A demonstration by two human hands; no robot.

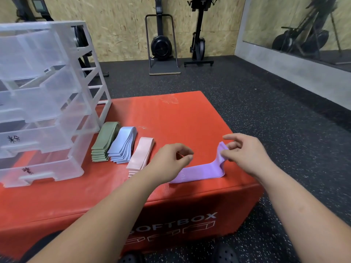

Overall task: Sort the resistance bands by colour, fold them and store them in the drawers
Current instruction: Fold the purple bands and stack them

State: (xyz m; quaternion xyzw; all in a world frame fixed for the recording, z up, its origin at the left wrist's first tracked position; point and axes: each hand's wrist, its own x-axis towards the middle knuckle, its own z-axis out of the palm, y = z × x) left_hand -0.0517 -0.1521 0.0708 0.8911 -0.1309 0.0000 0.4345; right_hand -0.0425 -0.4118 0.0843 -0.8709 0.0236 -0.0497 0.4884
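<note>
A purple resistance band (201, 172) lies near the front right of the red soft box (171, 116), its right end lifted and pinched by my right hand (245, 154). My left hand (171, 158) hovers over the band's left end with curled fingers and holds nothing that I can see. Left of it lie three folded stacks: green bands (104, 141), light blue bands (123, 145) and pink bands (141, 154). A clear plastic drawer unit (43, 103) stands on the box's left side, drawers partly pulled out.
Black marks label the two lowest drawers. Speckled black rubber floor surrounds the box. Exercise machines (162, 42) stand against the chipboard wall at the back. A mirror (303, 25) lines the right wall. Dark shoes show at the bottom edge.
</note>
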